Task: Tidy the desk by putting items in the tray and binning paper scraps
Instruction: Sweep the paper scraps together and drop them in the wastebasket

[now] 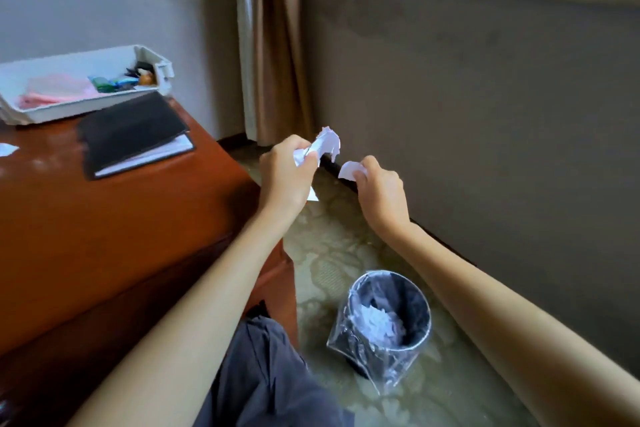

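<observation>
Bin (412, 291), lined with clear plastic and holding white scraps (379, 321), sits below both hands. Left hand (284, 177) grips crumpled paper (327, 144); right hand (379, 192) pinches a small scrap (349, 170) just beside it. Tray (69, 111) lies far left beyond.

- Crumpled paper (327, 146): white, ragged edges, gripped in left hand (285, 180), held up in the air past the desk's corner.
- Torn scrap (350, 170): small, white, pinched in right hand (381, 194), just beside the crumpled paper, not touching.
- Bin (415, 298): dark, round, clear liner, upright on floor beside the desk, white scraps inside.
- Tray (86, 104): white, on desk (121, 218) at far side, held pink sheets and small coloured items.
- Black folder (133, 132): closed, flat on desk, just in front of tray.
- Loose scrap (7, 149): white, on desk at left edge.
</observation>
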A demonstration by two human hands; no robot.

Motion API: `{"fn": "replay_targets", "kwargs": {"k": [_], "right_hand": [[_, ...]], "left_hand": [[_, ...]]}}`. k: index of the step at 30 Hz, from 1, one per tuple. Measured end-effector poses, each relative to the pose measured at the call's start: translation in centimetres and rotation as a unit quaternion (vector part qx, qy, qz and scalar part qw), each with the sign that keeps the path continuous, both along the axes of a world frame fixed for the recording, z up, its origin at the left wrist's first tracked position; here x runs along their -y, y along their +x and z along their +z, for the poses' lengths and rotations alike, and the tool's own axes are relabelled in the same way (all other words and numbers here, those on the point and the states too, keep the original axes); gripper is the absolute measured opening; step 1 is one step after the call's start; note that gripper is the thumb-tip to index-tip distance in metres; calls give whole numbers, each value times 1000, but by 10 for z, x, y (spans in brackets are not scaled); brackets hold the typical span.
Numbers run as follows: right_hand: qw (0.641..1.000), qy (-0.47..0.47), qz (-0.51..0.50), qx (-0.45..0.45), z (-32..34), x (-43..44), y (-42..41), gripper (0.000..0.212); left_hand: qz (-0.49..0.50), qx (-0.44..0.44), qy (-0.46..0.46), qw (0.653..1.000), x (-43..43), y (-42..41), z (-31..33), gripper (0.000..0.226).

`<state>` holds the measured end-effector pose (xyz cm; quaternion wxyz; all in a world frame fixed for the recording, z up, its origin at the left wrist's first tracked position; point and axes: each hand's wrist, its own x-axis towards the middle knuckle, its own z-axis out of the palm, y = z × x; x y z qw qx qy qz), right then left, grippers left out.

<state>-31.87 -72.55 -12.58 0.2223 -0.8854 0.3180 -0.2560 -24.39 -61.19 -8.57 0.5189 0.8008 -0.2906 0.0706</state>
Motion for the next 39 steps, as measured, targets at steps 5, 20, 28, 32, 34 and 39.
{"fn": "replay_targets", "kwargs": {"k": [5, 20, 28, 32, 34, 39], "right_hand": [[997, 21, -56, -50, -56, 57, -52, 12], [939, 178, -49, -289, -243, 138, -95, 18], [895, 273, -39, -351, -333, 160, -82, 29], [883, 288, -42, -368, -364, 169, -77, 30], [876, 291, -39, -382, -375, 171, -72, 33], [858, 334, -17, -390, -391, 174, -60, 40]], "left_hand": [[-64, -42, 45, 996, 68, -34, -46, 15], [-152, -188, 320, 916, 185, -62, -242, 24], [-152, -234, 436, 856, 207, -50, -331, 27], [-138, -278, 448, 838, 215, -46, -363, 25], [-125, -296, 451, 833, 220, -44, -376, 26], [-148, -324, 466, 810, 228, -41, -394, 34]]}}
